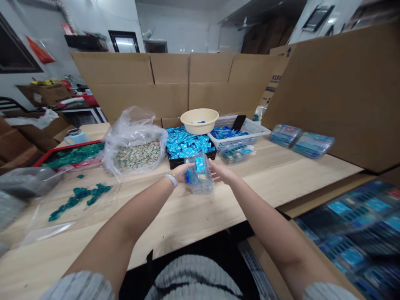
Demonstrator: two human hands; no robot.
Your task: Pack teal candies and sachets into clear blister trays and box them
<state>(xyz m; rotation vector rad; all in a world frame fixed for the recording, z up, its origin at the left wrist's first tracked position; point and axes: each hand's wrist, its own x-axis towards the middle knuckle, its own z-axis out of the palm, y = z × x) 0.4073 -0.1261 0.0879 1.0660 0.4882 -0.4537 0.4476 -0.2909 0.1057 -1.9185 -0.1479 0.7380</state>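
Observation:
A stack of clear plastic blister packs [204, 186] stands between my hands over the table, with a blue sachet and a small striped packet showing in the front one. My left hand [180, 172] grips the stack's left side, its thumb along the edge; something blue shows beside its fingers. My right hand [222, 171] lies along the right side with fingers stretched out, close to or touching the plastic. Just behind the stack is a black box heaped with blue sachets [187, 141]. Another filled clear pack [237, 153] lies to the right of it.
A cream basin [200, 121] rests partly on a white basket [225, 143] of blue items. Left are a plastic bag of small packets [139, 156], a red-rimmed tray [46, 156] and green pieces [78, 198]. Filled packs [312, 144] lie right; more fill a carton [353, 233] below.

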